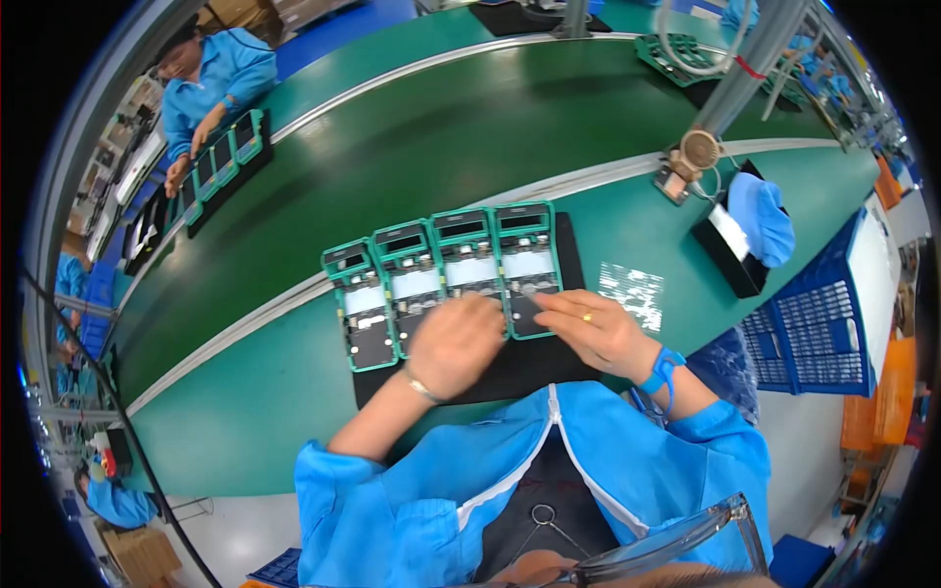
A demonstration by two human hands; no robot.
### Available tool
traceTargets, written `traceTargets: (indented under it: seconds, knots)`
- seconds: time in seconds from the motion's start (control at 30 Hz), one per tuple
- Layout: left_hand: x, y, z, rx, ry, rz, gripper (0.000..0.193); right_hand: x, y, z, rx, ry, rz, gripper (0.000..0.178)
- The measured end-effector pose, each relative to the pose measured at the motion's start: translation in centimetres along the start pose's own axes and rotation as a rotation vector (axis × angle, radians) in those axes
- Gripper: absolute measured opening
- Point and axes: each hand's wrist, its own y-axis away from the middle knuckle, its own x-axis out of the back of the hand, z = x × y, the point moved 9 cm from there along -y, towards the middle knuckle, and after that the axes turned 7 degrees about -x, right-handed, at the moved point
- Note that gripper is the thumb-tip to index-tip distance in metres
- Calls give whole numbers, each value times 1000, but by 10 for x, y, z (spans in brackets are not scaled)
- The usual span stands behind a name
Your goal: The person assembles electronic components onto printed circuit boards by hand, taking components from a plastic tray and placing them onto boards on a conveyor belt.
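Four-sided green frames with circuit boards, white panels and dark lower parts lie side by side on a black mat [578,255]. My left hand [456,345] is over the lower part of the third device [469,269] from the left; its fingers are bent and smeared by motion. My right hand [600,333] reaches over the lower part of the rightmost device [527,263], fingers stretched out and slightly apart, with nothing visible in them. To the left lie the second device [412,279] and the leftmost device [363,304], the second partly covered by my left hand.
A sheet of small clear pieces [632,294] lies right of the mat. Beyond it stand a black box [733,257] with a blue cloth cap [763,218] and a blue crate [809,338]. Across the green belt [412,127], a person handles similar devices [223,162]. A metal post [750,73] rises at right.
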Motion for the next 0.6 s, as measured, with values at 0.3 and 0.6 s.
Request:
traceTargets:
  seconds: [0.3, 0.6]
  knots:
    - [39, 68, -63, 296, -368, -68, 32, -123, -75, -5, 273, 10, -90, 40]
    - [35, 79, -71, 323, -317, -78, 31, -138, -85, -9, 311, 69, -103, 36]
